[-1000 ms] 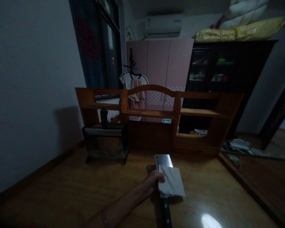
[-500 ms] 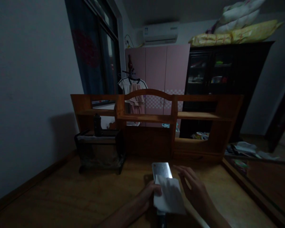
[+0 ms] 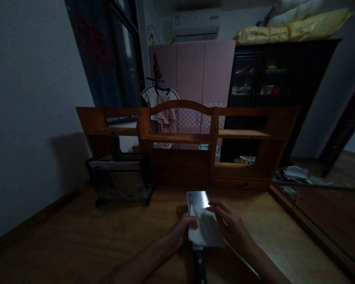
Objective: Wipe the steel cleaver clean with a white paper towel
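Observation:
A cleaver (image 3: 198, 198) with a broad shiny blade and a dark handle (image 3: 200, 266) points away from me, handle toward me. Over most of its blade lies a white sheet (image 3: 206, 228), paper tissue or thin cloth, I cannot tell which. My left hand (image 3: 185, 228) is closed around the blade's left edge, its thumb pressing the sheet against the metal. From the right, my right hand (image 3: 227, 221) reaches in, its fingertips on the sheet's upper right edge by the blade. Its fingers are bent, and what sits beneath them is partly hidden.
Below the hands is a wooden surface (image 3: 77, 240) with a raised edge at right. At the left stands a dark-framed box (image 3: 120, 181) with a black bottle-like object (image 3: 115, 146) on top. A wooden shelf unit (image 3: 180, 138) spans the back.
My right hand has moved left and in to the sheet, its fingers now touching the upper right edge. The cleaver's handle shows more. The view has tilted down slightly.

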Action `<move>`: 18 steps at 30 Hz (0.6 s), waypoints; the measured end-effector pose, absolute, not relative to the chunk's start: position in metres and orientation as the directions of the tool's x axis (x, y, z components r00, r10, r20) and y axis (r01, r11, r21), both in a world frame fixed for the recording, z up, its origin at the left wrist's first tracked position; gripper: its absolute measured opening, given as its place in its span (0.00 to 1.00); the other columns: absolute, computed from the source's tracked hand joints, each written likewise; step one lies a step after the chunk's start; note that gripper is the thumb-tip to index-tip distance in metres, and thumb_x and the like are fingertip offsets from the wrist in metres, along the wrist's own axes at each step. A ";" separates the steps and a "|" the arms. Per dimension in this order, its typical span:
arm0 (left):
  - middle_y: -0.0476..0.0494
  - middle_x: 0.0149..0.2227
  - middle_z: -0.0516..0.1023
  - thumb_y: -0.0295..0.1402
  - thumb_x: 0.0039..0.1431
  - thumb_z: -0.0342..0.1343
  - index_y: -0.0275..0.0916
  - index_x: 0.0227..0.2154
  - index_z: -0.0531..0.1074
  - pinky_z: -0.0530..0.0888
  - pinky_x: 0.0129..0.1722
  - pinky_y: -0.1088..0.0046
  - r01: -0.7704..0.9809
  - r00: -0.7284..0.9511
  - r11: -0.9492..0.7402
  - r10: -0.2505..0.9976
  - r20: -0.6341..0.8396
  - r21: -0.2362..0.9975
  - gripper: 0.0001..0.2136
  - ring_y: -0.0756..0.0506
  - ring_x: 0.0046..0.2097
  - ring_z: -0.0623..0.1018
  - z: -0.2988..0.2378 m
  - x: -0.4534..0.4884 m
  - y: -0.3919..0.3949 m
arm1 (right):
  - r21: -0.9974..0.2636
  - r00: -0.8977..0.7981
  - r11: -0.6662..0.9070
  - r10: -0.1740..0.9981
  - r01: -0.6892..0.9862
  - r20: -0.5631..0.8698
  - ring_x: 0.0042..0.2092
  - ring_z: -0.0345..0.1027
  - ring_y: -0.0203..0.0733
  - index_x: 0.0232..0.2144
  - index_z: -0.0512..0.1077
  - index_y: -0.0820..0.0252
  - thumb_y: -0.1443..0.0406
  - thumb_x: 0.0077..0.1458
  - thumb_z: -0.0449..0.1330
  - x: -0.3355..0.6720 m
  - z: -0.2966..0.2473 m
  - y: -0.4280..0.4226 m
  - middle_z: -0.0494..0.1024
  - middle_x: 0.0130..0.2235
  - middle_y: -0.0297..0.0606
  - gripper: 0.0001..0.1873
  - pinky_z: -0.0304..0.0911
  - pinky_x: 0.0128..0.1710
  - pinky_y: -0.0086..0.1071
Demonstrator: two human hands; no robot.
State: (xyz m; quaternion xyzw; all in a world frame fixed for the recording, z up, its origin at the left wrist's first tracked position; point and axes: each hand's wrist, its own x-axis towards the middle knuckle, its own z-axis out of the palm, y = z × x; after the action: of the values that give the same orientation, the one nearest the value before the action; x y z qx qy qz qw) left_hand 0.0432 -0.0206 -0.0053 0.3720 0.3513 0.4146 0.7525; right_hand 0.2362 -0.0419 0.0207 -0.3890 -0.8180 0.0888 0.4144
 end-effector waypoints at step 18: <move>0.47 0.26 0.75 0.24 0.35 0.53 0.32 0.32 0.73 0.66 0.27 0.76 -0.376 0.433 0.395 0.875 -0.218 0.838 0.16 0.49 0.27 0.72 -0.008 0.041 -0.020 | -0.526 -0.367 0.665 0.739 0.530 0.564 0.49 0.70 0.43 0.45 0.74 0.56 0.72 0.61 0.52 0.235 0.022 -0.043 0.73 0.48 0.45 0.15 0.68 0.46 0.36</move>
State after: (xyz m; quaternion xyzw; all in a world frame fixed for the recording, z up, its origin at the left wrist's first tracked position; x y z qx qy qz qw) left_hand 0.0408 -0.0204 -0.0079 0.3668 0.3399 0.4098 0.7629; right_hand 0.2352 -0.0425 0.0222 -0.3886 -0.8168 0.1286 0.4066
